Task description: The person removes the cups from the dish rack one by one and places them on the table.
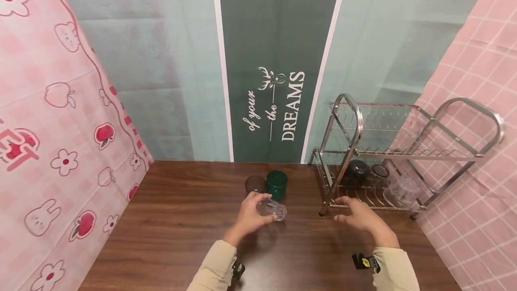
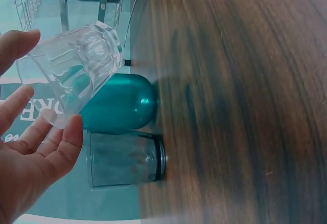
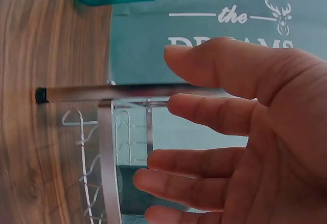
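My left hand (image 1: 251, 213) grips a clear faceted glass (image 1: 273, 210) near its rim, between thumb and fingers. In the left wrist view that clear glass (image 2: 76, 70) is tilted above the tabletop. Just beyond it stand a green glass (image 1: 277, 184) and a smoky brown glass (image 1: 255, 185), side by side and upright. My right hand (image 1: 361, 219) is held before the front left post of the metal dish rack (image 1: 343, 169), fingers spread and holding nothing. In the right wrist view the right hand (image 3: 219, 137) appears with the rack's post and wires behind it.
On the rack's lower tier sit a dark glass (image 1: 357, 173), a smaller dark-rimmed glass (image 1: 379, 174) and a clear glass (image 1: 404, 191). The upper tier (image 1: 420, 152) stands over them. The brown wooden table (image 1: 169, 237) ends at a fabric backdrop, with pink cloths left and right.
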Available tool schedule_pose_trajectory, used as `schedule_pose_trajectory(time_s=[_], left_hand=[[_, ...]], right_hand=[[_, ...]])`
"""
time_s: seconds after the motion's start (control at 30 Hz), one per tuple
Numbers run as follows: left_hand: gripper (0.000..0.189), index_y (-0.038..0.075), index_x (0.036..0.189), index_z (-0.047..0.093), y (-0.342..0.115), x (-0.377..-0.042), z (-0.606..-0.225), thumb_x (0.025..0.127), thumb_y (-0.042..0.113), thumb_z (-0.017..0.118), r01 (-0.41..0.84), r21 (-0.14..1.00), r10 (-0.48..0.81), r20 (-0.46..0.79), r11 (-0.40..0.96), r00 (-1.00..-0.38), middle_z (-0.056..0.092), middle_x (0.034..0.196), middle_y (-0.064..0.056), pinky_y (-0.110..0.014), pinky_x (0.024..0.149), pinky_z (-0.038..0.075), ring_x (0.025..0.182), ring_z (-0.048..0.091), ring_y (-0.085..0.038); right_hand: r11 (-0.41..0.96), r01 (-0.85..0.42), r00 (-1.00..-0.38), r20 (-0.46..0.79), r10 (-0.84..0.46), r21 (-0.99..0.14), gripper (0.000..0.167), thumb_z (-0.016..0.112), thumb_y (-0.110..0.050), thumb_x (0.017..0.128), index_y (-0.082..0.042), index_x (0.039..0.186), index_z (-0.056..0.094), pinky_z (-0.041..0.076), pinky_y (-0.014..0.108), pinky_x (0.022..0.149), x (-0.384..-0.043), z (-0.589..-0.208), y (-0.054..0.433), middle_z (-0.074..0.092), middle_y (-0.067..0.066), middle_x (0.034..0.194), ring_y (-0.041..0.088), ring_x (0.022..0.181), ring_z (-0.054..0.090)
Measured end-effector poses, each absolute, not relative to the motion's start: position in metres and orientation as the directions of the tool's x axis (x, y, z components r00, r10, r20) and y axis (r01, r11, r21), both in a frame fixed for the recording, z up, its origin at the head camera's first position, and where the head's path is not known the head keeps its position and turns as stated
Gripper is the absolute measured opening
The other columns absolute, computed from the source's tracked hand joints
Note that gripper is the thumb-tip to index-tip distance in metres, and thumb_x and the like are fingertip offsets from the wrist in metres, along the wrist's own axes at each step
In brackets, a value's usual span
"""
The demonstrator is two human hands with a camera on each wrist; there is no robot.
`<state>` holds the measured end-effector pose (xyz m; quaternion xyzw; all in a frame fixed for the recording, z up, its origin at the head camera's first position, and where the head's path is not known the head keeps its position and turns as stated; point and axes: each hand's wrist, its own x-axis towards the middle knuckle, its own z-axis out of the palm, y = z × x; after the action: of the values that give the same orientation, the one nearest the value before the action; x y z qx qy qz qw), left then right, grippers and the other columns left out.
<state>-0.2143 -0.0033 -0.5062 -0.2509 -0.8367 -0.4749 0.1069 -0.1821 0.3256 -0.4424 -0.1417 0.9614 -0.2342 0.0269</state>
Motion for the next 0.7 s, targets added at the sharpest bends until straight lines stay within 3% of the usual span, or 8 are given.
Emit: schedule_pose_trajectory(time_s=[0.53, 0.7], left_hand=[[0.054, 0.009, 0.111, 0.065, -0.017, -0.223, -0.506, 0.062, 0.023, 0.084, 0.406, 0.744, 0.219, 0.342, 0.531, -0.914, 0.052, 0.102, -0.007, -0.042, 0.079, 0.042, 0.095, 0.050, -0.027], [0.054, 0.008, 0.110, 0.066, -0.021, -0.226, -0.507, 0.061, 0.022, 0.084, 0.363, 0.754, 0.152, 0.337, 0.547, -0.929, 0.052, 0.101, -0.009, -0.044, 0.080, 0.042, 0.098, 0.046, -0.026]], right_hand=[[0.900, -0.232, -0.969, 0.003, -0.249, -0.368, 0.050, 0.070, -0.017, 0.076, 0.009, 0.116, 0.054, 0.043, 0.054, 0.076, -0.212, -0.433, 0.346, 0.060, 0.023, 0.098, 0.044, 0.093, 0.055], [0.903, -0.195, -0.975, -0.025, -0.221, -0.382, 0.053, 0.069, -0.017, 0.079, 0.009, 0.121, 0.050, 0.042, 0.056, 0.078, -0.217, -0.433, 0.352, 0.056, 0.030, 0.105, 0.049, 0.099, 0.051]])
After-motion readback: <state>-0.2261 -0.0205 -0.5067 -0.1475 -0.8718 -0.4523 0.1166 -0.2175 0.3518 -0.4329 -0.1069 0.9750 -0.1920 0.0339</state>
